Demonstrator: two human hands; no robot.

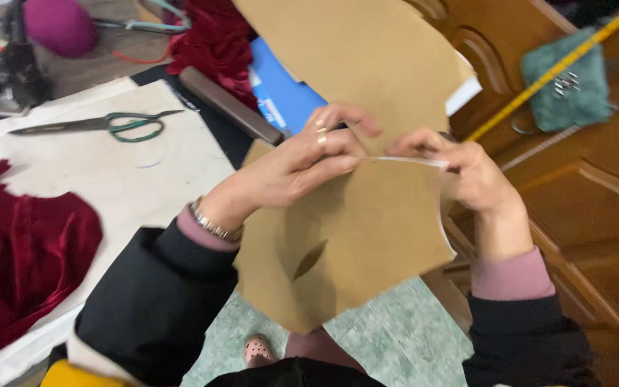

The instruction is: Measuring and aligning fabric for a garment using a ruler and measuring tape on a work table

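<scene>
Both hands hold a large brown paper pattern piece (352, 236) folded across its middle, in the centre of the head view. My left hand (302, 161), with a ring and a metal bracelet, pinches the fold from the left. My right hand (467, 172) pinches the same fold at the right edge. The upper half of the paper (352, 57) stands up behind the hands; the lower half hangs down with a small slit cut in it.
Green-handled scissors (109, 124) lie on a white table cover (123, 179). Dark red velvet cloth (16, 251) lies at the left and more at the top (209, 43). A wooden door (596, 215), a green pincushion (564, 79), a yellow tape measure (539, 82), blue card (284, 93).
</scene>
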